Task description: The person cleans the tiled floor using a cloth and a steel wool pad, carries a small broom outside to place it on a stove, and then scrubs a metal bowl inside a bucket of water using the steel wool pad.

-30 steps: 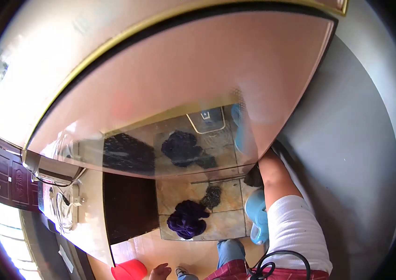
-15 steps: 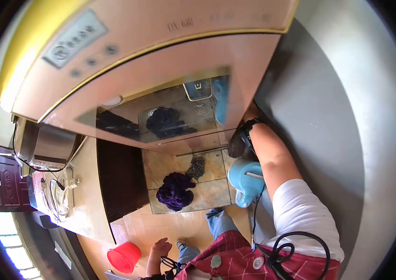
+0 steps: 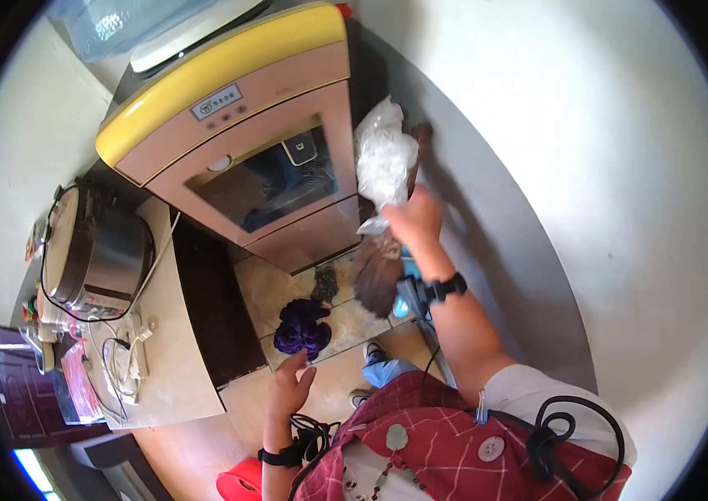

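Note:
My right hand (image 3: 417,221) is closed around a short brown broom (image 3: 379,275), its fan of bristles pointing down and its handle reaching up past the hand. A crinkled clear plastic bag (image 3: 385,154) hangs beside the handle, its lower end right at my fingers. Behind the bristles, a light-blue plastic thing (image 3: 409,265) is mostly hidden. My left hand (image 3: 290,386) is held low with its fingers apart and nothing in it. Just beyond its fingertips, a dark purple cloth (image 3: 302,328) lies bunched on the tiles, with a grey scouring mesh (image 3: 325,284) near it.
A pink and yellow water dispenser (image 3: 266,225) stands ahead, a grey and white wall (image 3: 521,192) close on the right. At left, a counter (image 3: 174,367) holds a rice cooker (image 3: 103,250) and a power strip with cables (image 3: 133,359). A red bucket (image 3: 241,483) is low at left.
My right hand has come out from beside the dispenser with the broom, and the plastic bag now shows. My left hand has risen towards the purple cloth. The view has drawn back from the dispenser.

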